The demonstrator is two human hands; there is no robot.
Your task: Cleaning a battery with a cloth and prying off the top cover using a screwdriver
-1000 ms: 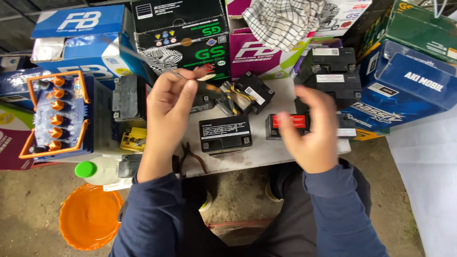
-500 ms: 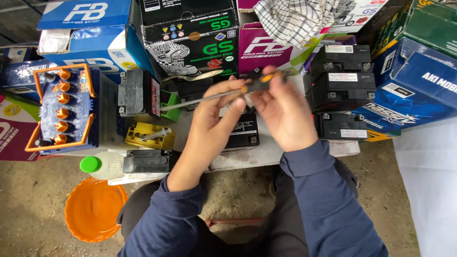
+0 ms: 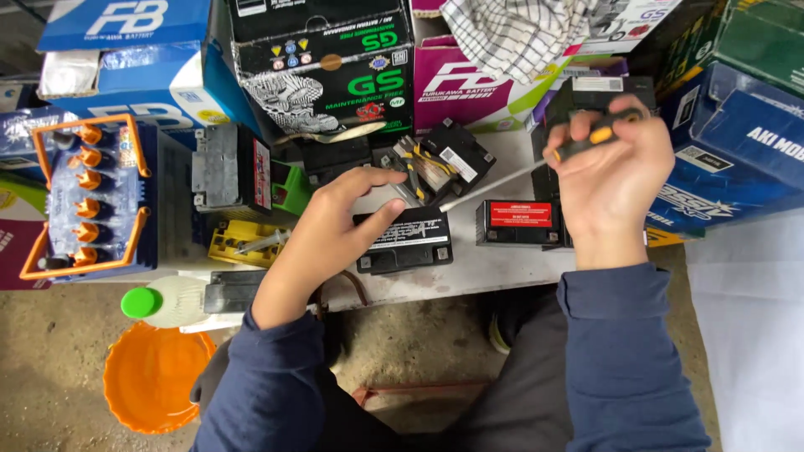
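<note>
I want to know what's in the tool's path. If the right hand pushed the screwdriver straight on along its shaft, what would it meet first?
Probably the small black battery under the left hand. The right hand aims the screwdriver down-left at it; depth is unclear.

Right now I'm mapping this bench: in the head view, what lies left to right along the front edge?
White bottle → left hand → black battery → red-labelled battery → right hand holding a screwdriver.

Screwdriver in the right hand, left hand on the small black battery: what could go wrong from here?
1. The screwdriver tip points toward the left hand resting on the small black battery; a slip might jab the fingers.
2. The metal shaft could possibly bridge terminals.
3. That battery sits near the bench edge and might get pushed off.
</note>
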